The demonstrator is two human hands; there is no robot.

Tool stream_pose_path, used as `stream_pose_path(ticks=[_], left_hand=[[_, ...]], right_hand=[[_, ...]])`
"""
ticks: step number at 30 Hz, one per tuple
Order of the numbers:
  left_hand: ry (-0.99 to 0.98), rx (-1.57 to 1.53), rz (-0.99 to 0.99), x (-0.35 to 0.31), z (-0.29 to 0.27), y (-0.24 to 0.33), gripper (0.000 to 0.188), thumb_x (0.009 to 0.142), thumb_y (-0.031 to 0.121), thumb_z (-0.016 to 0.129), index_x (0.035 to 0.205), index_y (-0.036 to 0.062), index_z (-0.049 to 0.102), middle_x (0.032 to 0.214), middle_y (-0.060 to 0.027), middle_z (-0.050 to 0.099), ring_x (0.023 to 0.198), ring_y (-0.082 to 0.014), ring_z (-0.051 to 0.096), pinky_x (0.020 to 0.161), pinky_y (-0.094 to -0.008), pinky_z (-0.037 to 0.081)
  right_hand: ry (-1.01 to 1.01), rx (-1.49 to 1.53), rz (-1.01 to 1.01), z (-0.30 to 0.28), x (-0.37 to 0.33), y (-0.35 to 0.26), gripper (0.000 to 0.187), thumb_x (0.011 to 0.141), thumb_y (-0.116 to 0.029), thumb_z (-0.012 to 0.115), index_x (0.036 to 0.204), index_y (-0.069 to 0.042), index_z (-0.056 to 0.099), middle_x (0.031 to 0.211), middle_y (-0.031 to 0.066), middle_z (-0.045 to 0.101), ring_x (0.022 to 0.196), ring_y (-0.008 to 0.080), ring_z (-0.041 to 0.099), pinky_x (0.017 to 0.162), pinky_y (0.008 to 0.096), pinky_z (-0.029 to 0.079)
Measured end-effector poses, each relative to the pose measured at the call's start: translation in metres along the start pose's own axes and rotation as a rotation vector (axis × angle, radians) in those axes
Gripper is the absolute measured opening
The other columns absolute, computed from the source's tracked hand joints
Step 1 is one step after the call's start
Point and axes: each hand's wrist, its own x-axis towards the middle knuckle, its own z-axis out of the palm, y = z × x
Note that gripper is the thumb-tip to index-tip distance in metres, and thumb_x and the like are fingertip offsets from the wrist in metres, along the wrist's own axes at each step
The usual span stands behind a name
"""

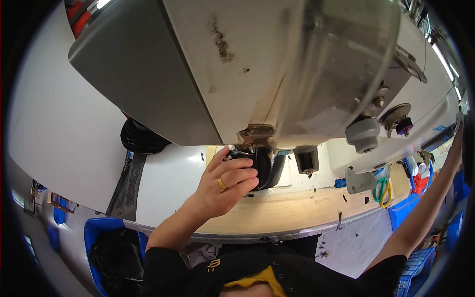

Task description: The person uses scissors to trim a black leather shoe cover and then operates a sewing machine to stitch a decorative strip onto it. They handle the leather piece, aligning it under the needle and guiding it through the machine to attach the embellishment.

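Below the needle area of a white and grey sewing machine [237, 74] lies a glossy black piece [269, 171], perhaps leather-like material. My left hand [225, 183], with a gold ring on one finger, reaches in from the left and holds this piece. Its fingers bend over the near left side; the thumb is hidden. Part of the black piece disappears behind the machine head. My right arm stretches up along the far right, and my right hand [461, 126] is at the machine's right end, dark and cut by the picture's rim. Its fingers cannot be made out.
Green-and-yellow-handled scissors [383, 192] stand at the table's right, near a blue bin [405, 210]. Black scraps are scattered over the pale tabletop [292, 205]. A blue crate [94, 230] with black pieces is at lower left. A black coiled bundle [142, 137] lies behind the left side.
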Motion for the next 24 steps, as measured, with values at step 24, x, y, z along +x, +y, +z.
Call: stream_pose_path(ticks=[24], left_hand=[[0.101, 0.144, -0.062, -0.003, 0.010, -0.004, 0.026, 0.064, 0.007, 0.067, 0.089, 0.0139, 0.070, 0.093, 0.0016, 0.058, 0.089, -0.0210, 0.056, 0.086, -0.0404, 0.042]], right_hand=[[-0.650, 0.934, -0.384, 0.055, -0.294, -0.356, 0.049, 0.046, 0.002, 0.060, 0.095, -0.003, 0.066, 0.101, 0.0125, 0.060, 0.071, 0.0271, 0.059, 0.058, 0.0359, 0.047]])
